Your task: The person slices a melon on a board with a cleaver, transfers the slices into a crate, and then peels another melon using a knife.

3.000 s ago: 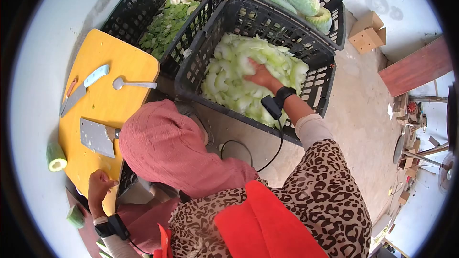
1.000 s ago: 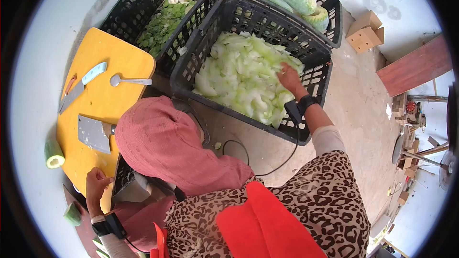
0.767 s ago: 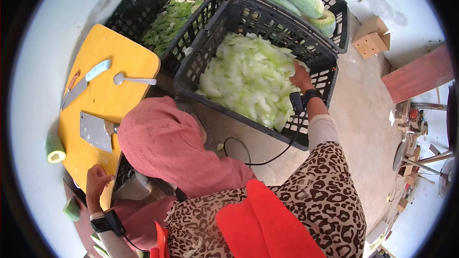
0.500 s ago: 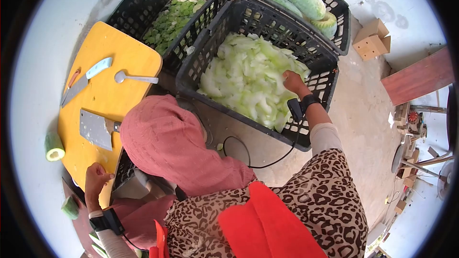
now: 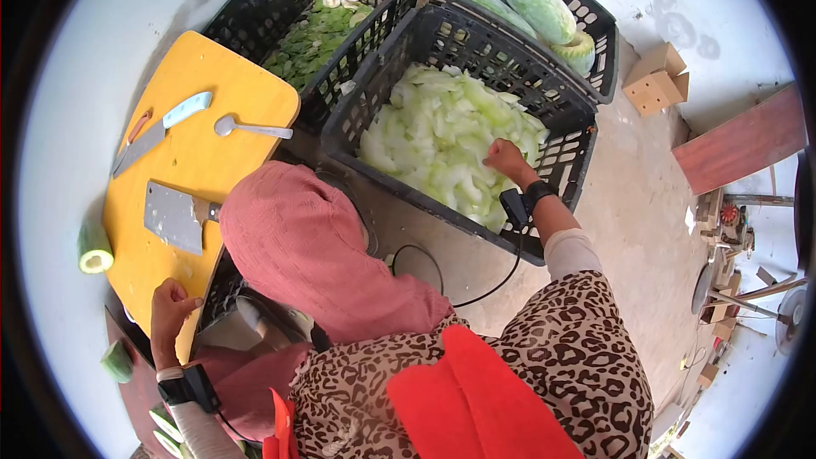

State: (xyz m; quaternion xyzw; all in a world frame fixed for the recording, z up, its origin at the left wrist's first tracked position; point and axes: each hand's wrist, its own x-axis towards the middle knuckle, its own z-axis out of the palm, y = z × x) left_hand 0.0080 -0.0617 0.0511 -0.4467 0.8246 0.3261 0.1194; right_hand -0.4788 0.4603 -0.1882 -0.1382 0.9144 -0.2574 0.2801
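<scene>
My right hand is over a heap of pale green peeled gourd slices in a black plastic crate. Its fingers are curled closed, and whatever they may hold is hidden. My left hand hangs by the near edge of the yellow table, fingers loosely bent, thumb apart, nothing visible in it. Nearest to it on the tabletop lies a cleaver with bits stuck to its blade. Farther up are a blue-handled knife, a brown-handled tool and a metal spoon.
Another black crate holds green peelings. Whole gourds fill a third crate. Cut gourd pieces lie left of the table. Pink cloth covers the middle foreground. A cable loops near the floor; a cardboard box stands right.
My right hand has moved left and slightly down over the slices. My left hand has lifted slightly, its thumb more apart. The view has shifted a little; tools and crates stay in place.
</scene>
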